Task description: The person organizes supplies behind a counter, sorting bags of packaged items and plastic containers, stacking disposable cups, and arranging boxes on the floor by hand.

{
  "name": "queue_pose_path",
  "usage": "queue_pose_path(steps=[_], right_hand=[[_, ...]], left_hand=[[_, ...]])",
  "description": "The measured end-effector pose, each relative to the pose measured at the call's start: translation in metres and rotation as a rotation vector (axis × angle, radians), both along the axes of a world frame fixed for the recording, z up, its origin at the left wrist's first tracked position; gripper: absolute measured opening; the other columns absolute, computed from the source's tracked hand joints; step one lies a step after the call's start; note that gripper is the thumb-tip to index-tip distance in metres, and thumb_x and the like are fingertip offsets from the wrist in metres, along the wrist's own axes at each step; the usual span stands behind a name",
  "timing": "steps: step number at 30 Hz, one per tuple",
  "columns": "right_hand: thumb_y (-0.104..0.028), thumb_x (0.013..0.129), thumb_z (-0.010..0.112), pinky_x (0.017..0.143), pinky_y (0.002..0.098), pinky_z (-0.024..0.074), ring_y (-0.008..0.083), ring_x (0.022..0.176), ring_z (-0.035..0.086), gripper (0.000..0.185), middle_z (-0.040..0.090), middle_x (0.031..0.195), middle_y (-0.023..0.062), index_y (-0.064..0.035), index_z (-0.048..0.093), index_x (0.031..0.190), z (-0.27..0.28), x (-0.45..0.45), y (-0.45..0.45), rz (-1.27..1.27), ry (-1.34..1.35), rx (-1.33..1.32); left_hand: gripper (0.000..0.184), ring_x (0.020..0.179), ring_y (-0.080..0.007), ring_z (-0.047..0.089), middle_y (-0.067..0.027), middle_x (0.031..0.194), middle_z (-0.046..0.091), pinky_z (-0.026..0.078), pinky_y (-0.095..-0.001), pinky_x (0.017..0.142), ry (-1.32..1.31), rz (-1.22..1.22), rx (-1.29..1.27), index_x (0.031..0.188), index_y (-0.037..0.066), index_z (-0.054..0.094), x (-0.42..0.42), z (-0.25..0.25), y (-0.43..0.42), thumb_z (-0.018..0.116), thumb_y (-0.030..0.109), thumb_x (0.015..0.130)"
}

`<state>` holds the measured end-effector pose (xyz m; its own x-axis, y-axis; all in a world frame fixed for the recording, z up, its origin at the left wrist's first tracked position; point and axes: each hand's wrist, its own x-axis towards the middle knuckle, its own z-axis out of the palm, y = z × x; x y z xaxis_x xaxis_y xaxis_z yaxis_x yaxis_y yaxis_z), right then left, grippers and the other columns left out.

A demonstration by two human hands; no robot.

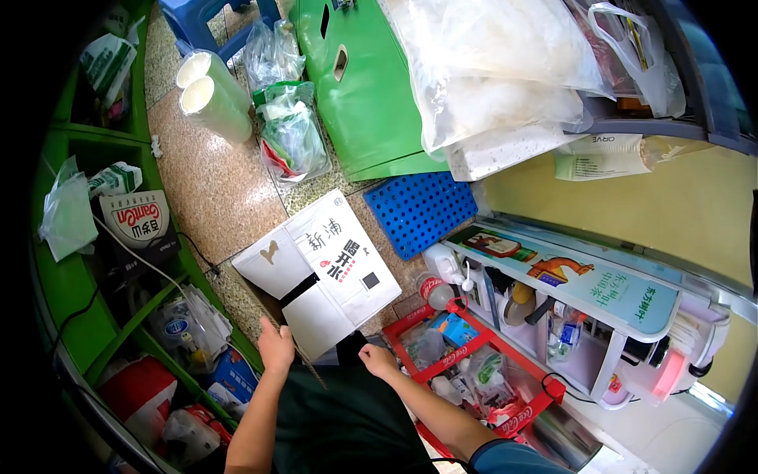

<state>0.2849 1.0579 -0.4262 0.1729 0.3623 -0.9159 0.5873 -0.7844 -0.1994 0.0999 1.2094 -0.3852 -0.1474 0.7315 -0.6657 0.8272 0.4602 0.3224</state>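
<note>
A white cardboard box [339,253] with black printed and handwritten characters stands on the floor in front of me. Its near-left flap [290,341] is folded out, and a dark gap shows between the top panels. My left hand [275,345] is closed around the edge of that flap. To the right of the box's near corner, my right hand [379,360] is curled up, apart from the cardboard. Its curled fingers hide whatever may be in them.
Green shelves [87,316] with bags and boxes line the left. A red crate [482,347] with packages stands by a white rack [553,316] at right. Ahead are a blue perforated mat [421,209], a green cabinet [363,95], stacked cups [212,99] and a blue stool [185,22].
</note>
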Motion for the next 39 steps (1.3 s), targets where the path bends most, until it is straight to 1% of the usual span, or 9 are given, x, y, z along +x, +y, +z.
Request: queue_pose_path(steps=[4,10,11,17,26,31,35,36,39], right_hand=[[-0.030,0.077,0.049,0.069,0.0383,0.0432,0.0277,0.081,0.055,0.021,0.059,0.083,0.0101,-0.0124,0.058,0.086,-0.004,0.006,-0.008,-0.011,-0.018,0.007],[-0.027,0.076,0.051,0.063,0.0335,0.0439,0.0221,0.071,0.057,0.019,0.060,0.073,0.0074,-0.0100,0.057,0.083,-0.023,0.015,-0.028,-0.079,-0.027,-0.008],[-0.026,0.076,0.051,0.061,0.0324,0.0438,0.0206,0.069,0.057,0.019,0.059,0.071,0.0070,-0.0090,0.057,0.082,-0.028,0.016,-0.034,-0.089,-0.024,0.012],[-0.024,0.077,0.051,0.058,0.0309,0.0435,0.0183,0.062,0.057,0.018,0.059,0.066,0.0062,-0.0068,0.057,0.081,-0.028,0.021,-0.044,-0.108,-0.020,0.047],[-0.025,0.078,0.050,0.059,0.0301,0.0429,0.0176,0.064,0.057,0.019,0.059,0.068,0.0055,-0.0076,0.056,0.083,-0.023,0.011,-0.036,-0.121,0.012,0.001],[-0.024,0.078,0.050,0.058,0.0291,0.0425,0.0157,0.063,0.056,0.018,0.058,0.066,0.0048,-0.0075,0.056,0.083,-0.020,0.008,-0.030,-0.134,0.039,0.019],[-0.024,0.078,0.051,0.052,0.0275,0.0413,0.0124,0.056,0.053,0.017,0.057,0.064,0.0031,-0.0080,0.056,0.082,-0.023,0.014,-0.039,-0.271,0.103,0.028],[-0.025,0.078,0.051,0.051,0.0271,0.0408,0.0117,0.054,0.052,0.017,0.057,0.063,0.0028,-0.0081,0.056,0.082,-0.024,0.016,-0.042,-0.289,0.101,0.048],[-0.025,0.078,0.052,0.050,0.0270,0.0407,0.0115,0.053,0.052,0.018,0.057,0.062,0.0030,-0.0082,0.056,0.082,-0.022,0.027,-0.049,-0.229,0.032,0.042]], left_hand=[[0.033,0.071,-0.0444,0.049,-0.0278,0.073,0.052,0.039,-0.0461,0.066,0.002,0.032,0.062,0.098,-0.004,0.035,-0.004,-0.003,-0.005,0.044,0.015,0.072],[0.033,0.080,-0.0389,0.052,-0.0254,0.084,0.055,0.041,-0.0419,0.069,-0.071,0.028,0.094,0.102,-0.007,0.042,-0.027,0.010,0.003,0.044,0.010,0.073],[0.031,0.081,-0.0379,0.053,-0.0244,0.087,0.055,0.041,-0.0389,0.069,-0.189,0.065,0.150,0.103,-0.005,0.043,-0.038,0.008,0.004,0.044,0.008,0.075],[0.029,0.084,-0.0365,0.052,-0.0214,0.089,0.055,0.041,-0.0366,0.070,-0.232,0.055,0.268,0.106,0.000,0.043,-0.062,0.009,0.023,0.042,0.008,0.079],[0.020,0.077,-0.0391,0.051,-0.0226,0.081,0.054,0.041,-0.0379,0.062,-0.005,-0.002,0.184,0.097,0.001,0.045,-0.059,0.002,0.056,0.046,0.008,0.078],[0.018,0.074,-0.0380,0.052,-0.0209,0.079,0.054,0.041,-0.0365,0.059,-0.059,-0.006,0.436,0.093,0.000,0.047,-0.080,-0.001,0.095,0.049,0.008,0.077],[0.017,0.070,-0.0357,0.052,-0.0202,0.077,0.055,0.041,-0.0339,0.059,0.024,-0.049,0.495,0.091,0.000,0.049,-0.101,0.014,0.138,0.052,0.007,0.076],[0.024,0.079,-0.0266,0.057,-0.0188,0.088,0.057,0.042,-0.0305,0.068,0.136,-0.083,0.371,0.099,-0.002,0.050,-0.115,0.018,0.150,0.052,0.008,0.077],[0.024,0.083,-0.0349,0.053,-0.0188,0.090,0.056,0.042,-0.0335,0.069,0.256,-0.097,0.337,0.101,0.001,0.050,-0.140,0.038,0.180,0.049,0.011,0.079]])
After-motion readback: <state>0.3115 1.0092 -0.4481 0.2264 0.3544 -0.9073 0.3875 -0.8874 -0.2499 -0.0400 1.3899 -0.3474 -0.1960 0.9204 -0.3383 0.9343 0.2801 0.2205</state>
